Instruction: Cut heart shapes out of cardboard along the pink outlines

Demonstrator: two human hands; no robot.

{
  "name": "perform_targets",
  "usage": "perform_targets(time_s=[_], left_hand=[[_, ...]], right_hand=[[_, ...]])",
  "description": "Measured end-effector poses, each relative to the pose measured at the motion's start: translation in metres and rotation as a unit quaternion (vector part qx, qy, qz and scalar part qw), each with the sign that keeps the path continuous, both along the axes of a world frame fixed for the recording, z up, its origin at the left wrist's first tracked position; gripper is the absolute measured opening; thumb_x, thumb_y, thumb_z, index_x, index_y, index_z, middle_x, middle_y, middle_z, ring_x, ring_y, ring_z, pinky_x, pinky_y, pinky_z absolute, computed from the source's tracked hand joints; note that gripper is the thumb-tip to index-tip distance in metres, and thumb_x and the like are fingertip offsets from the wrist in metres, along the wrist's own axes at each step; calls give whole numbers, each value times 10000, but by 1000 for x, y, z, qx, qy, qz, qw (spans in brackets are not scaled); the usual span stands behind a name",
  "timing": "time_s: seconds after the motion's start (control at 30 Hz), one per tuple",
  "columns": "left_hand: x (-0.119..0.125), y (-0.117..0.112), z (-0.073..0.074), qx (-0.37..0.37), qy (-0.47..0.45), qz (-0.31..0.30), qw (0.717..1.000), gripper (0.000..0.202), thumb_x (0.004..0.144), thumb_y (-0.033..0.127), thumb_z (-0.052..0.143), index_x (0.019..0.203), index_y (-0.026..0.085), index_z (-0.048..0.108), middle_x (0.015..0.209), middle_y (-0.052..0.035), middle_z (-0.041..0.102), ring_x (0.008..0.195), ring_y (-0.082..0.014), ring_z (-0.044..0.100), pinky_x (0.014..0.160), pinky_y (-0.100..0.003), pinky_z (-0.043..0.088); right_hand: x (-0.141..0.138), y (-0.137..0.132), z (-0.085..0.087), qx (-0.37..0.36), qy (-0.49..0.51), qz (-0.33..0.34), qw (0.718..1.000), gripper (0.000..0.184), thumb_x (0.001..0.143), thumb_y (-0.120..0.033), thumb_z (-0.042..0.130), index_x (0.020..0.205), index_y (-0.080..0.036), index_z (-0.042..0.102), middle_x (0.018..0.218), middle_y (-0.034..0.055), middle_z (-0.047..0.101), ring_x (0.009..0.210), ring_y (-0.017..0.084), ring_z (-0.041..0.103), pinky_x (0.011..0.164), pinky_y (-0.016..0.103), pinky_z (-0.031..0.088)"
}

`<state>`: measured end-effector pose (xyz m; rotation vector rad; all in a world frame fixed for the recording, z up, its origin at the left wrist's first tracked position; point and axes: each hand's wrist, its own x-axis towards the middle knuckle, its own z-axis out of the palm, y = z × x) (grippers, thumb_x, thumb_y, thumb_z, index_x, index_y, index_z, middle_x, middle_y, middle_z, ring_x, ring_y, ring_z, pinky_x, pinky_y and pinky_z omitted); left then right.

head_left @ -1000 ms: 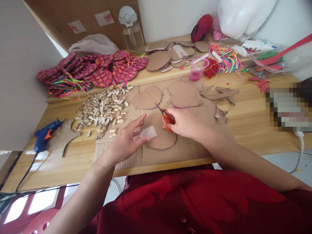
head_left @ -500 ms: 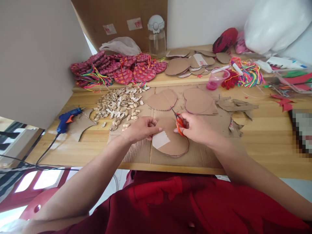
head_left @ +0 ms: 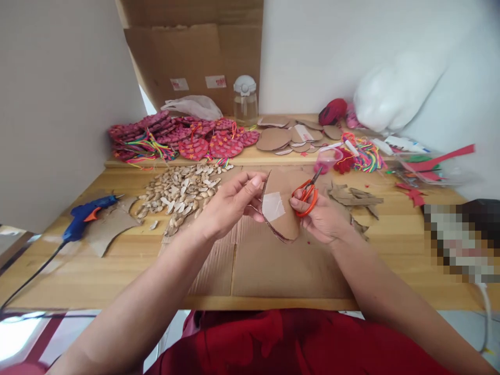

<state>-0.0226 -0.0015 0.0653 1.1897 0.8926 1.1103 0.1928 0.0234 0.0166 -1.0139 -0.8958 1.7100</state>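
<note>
Near the middle of the wooden table [head_left: 136, 281], I had the left hand [head_left: 228, 205] pinched almost closed, its thumb and fingers on the left rim of a rounded brown cardboard piece [head_left: 291, 224] with a dark purplish edge. The piece was tilted over a flattened brown cardboard sheet [head_left: 289, 271] that reached close to the table's front edge; a pale rectangular patch [head_left: 274, 205] lay on its face. I kept the right hand [head_left: 324, 219] curled around the orange handles of small scissors [head_left: 310, 186], blades toward the table's back edge. Whether its fingertips also touched the piece, I couldn't tell. Left of the hands I saw a heap of tan peanut shells [head_left: 179, 190], and nearer the table's left edge, a blue glue gun with an orange trigger [head_left: 88, 216].
</note>
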Motion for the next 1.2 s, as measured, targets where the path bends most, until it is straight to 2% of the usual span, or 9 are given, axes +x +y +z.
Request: perform_targets(time_s=[0.1,0.17,0.43,0.67,0.77,0.9,1.0,1.1,1.2], left_hand=[[11,-3,-4,101,-30,5,994,441,909,409,668,1297,208,606,934,-45,669,816,-151,665,716,-286,599],[18,-7,-9,158,-35,16,987,492,834,281,774,1301,213,638,975,-49,676,915,-159,660,815,-285,585],[22,-13,-27,223,37,145,963,413,775,171,822,1173,257,753,1012,-43,751,881,-134,698,840,-242,582],[20,-7,-39,143,-3,172,975,317,783,215,817,1098,220,780,976,-48,786,831,-144,724,798,-256,605],[16,-1,-42,72,-35,169,982,338,790,289,809,1106,178,761,936,-58,779,789,-151,715,744,-273,615],[5,9,-44,-25,-15,101,994,597,785,384,801,1320,181,634,942,-56,750,713,-145,673,623,-268,606],[0,15,-47,-64,32,43,997,522,733,413,833,1176,164,713,1029,-80,729,798,-174,661,576,-249,594],[-1,17,-52,-80,70,9,994,352,720,410,842,939,145,765,926,-65,719,785,-167,643,633,-260,602],[0,17,-59,-70,71,14,995,302,741,398,830,900,148,775,840,-41,702,744,-142,629,656,-247,598]], right_hand=[[3,3,-1,-28,76,-31,996,441,529,-254,971,775,-193,610,696,-87,603,623,78,542,612,219,468],[3,4,-1,-38,96,-33,994,418,538,-250,970,765,-191,624,682,-86,612,610,76,550,598,215,481],[-6,1,-2,-74,94,-87,989,433,492,-208,981,720,-193,612,644,-91,613,605,81,569,585,208,478],[-3,6,-11,-18,34,-165,986,475,515,-271,965,758,-214,562,694,-84,578,633,93,536,572,215,423],[1,9,-15,89,-47,-205,974,448,582,-341,926,771,-223,538,738,-72,557,653,102,516,616,231,424],[2,6,-12,228,-170,-210,935,384,690,-370,856,811,-238,517,762,-52,548,664,124,517,646,255,435],[0,-2,-2,265,-242,-190,914,341,739,-370,805,823,-238,502,797,-25,579,659,133,541,639,265,456],[-4,-11,7,302,-294,-179,889,264,779,-308,753,801,-235,500,796,-10,596,661,135,557,642,260,471],[-4,-14,10,316,-305,-186,879,228,792,-263,736,804,-235,509,825,7,625,711,148,591,665,263,486]])
